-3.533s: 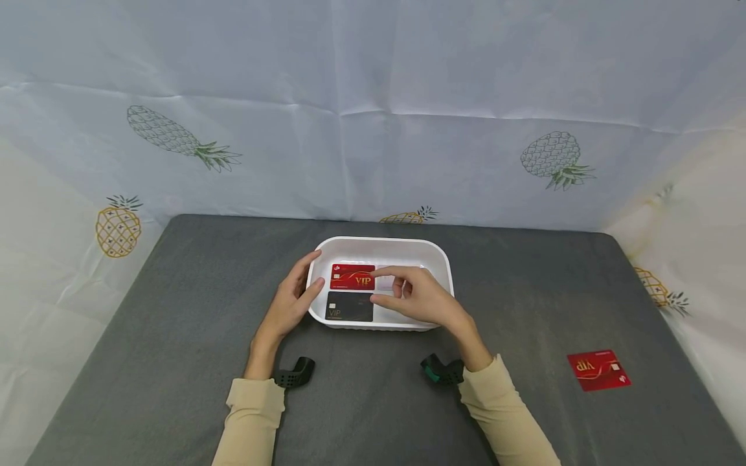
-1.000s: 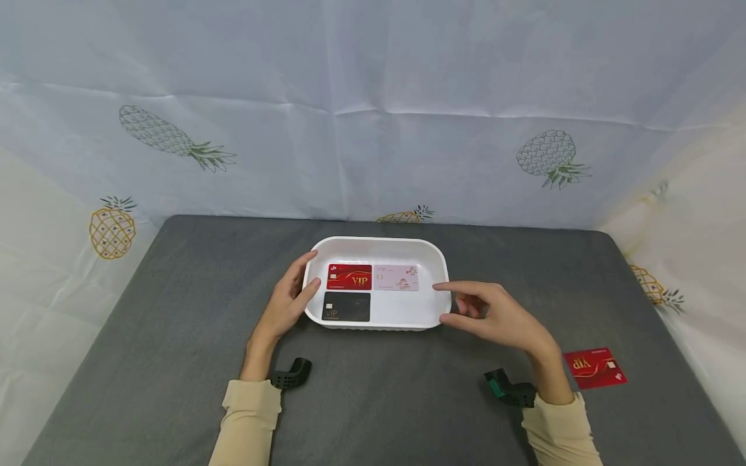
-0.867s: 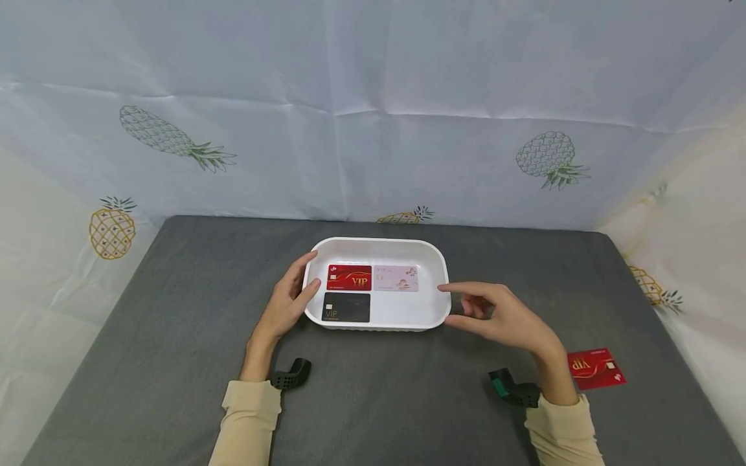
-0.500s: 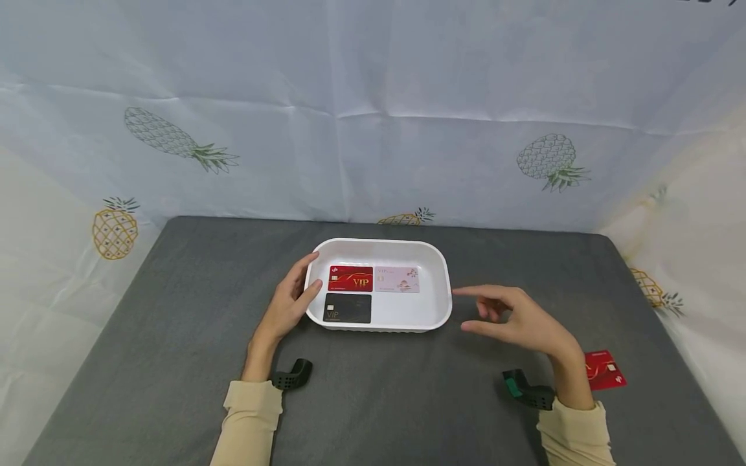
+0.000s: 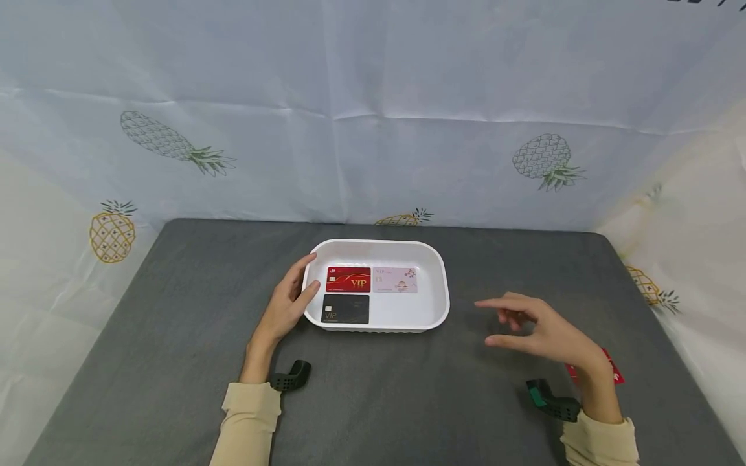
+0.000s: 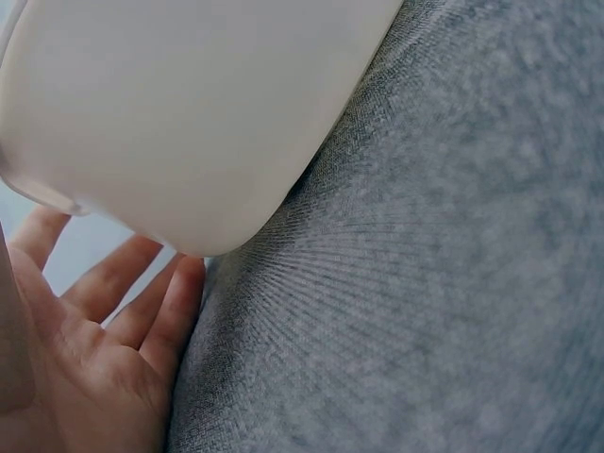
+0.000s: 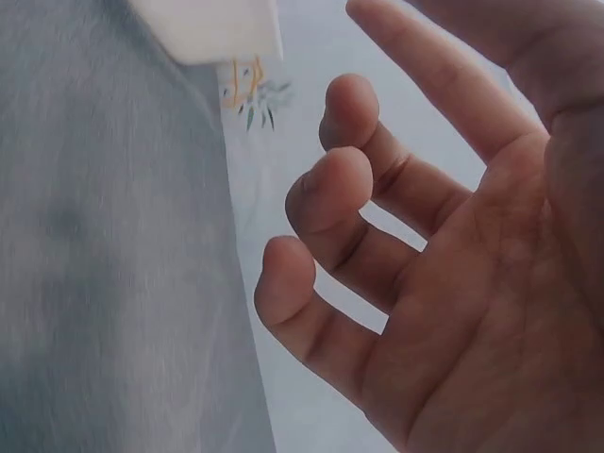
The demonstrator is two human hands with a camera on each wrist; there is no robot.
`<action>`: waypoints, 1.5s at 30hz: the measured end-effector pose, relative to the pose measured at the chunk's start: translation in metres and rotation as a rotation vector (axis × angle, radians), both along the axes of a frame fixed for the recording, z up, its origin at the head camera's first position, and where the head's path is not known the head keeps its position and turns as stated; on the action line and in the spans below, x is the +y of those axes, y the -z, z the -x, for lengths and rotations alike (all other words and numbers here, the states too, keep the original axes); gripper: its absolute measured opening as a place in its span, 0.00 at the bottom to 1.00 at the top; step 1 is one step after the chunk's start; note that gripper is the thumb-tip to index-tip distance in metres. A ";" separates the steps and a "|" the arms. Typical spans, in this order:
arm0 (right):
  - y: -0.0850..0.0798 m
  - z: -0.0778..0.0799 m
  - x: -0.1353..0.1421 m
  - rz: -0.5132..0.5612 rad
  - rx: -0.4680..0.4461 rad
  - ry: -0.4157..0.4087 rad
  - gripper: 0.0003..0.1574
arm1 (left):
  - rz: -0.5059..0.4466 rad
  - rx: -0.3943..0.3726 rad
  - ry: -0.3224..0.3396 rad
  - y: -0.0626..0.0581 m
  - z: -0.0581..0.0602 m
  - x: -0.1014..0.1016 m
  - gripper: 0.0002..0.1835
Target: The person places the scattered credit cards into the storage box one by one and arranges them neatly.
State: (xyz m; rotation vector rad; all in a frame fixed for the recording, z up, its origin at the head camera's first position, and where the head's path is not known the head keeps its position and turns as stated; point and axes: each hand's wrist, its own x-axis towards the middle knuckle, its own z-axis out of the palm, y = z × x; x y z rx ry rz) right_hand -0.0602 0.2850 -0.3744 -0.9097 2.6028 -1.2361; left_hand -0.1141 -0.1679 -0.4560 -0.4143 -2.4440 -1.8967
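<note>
My left hand [image 5: 283, 309] grips the left end of a white plastic tray [image 5: 408, 312], thumb over the rim and fingers along the outer wall. In the left wrist view the tray's side [image 6: 189, 113] rises beside my fingers. Flat inside the tray lie a red VIP card [image 5: 348, 279], a pale pink VIP card [image 5: 395, 280] to its right, and a black VIP card [image 5: 346, 309] below the red one. My right hand [image 5: 544, 329] hovers to the right of the tray holding nothing, index finger and thumb apart. Another red card [image 5: 614, 367] shows partly behind my right wrist.
A dark grey cloth covers the table [image 5: 175, 310]. Behind it hangs a pale curtain [image 5: 373, 149] printed with pineapples. A black wrist device sits at each wrist, the left one [image 5: 291, 375] and the right one [image 5: 553, 401].
My right hand has drawn back from over the tray to the right, uncovering the pink card inside. It now partly hides the loose red card. My left hand stays on the tray.
</note>
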 end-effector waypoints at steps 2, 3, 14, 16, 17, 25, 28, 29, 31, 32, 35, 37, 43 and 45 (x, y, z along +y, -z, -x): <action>0.001 -0.003 0.007 -0.006 0.000 0.003 0.37 | -0.002 0.001 0.001 0.000 0.000 0.000 0.32; 0.001 -0.005 0.010 -0.008 -0.003 0.008 0.37 | -0.003 0.002 0.001 0.000 0.000 0.000 0.32; 0.004 -0.013 0.042 -0.010 -0.068 0.055 0.37 | 0.032 -0.006 -0.008 -0.001 -0.001 0.000 0.32; 0.004 -0.015 0.046 -0.010 -0.065 0.059 0.37 | 0.029 -0.005 -0.006 -0.001 -0.001 0.000 0.32; 0.004 -0.016 0.048 -0.006 -0.066 0.061 0.37 | 0.027 -0.005 -0.006 -0.001 -0.001 0.000 0.32; 0.007 -0.023 0.074 -0.003 -0.082 0.058 0.37 | 0.007 -0.006 -0.004 -0.001 0.000 0.001 0.32; 0.007 -0.027 0.085 -0.001 -0.122 0.092 0.36 | 0.006 -0.007 -0.007 0.000 0.000 0.000 0.32; 0.008 -0.029 0.088 -0.004 -0.133 0.110 0.36 | 0.004 -0.006 -0.008 0.000 0.000 0.000 0.32; 0.009 -0.032 0.094 -0.019 -0.144 0.137 0.36 | 0.001 -0.001 -0.008 0.001 0.000 0.000 0.32; 0.010 -0.034 0.098 -0.031 -0.148 0.149 0.37 | -0.001 0.000 -0.009 0.001 0.000 0.000 0.32; 0.013 -0.039 0.111 -0.089 -0.160 0.196 0.38 | -0.003 0.002 -0.009 0.002 0.000 0.000 0.32; 0.016 -0.042 0.120 -0.124 -0.181 0.227 0.38 | -0.002 0.003 -0.010 0.002 0.000 0.000 0.32; 0.028 -0.053 0.152 -0.197 -0.285 0.334 0.39 | 0.002 0.010 -0.010 0.003 0.000 0.000 0.32; 0.033 -0.055 0.160 -0.210 -0.324 0.350 0.39 | -0.002 0.012 -0.008 0.003 0.000 0.000 0.32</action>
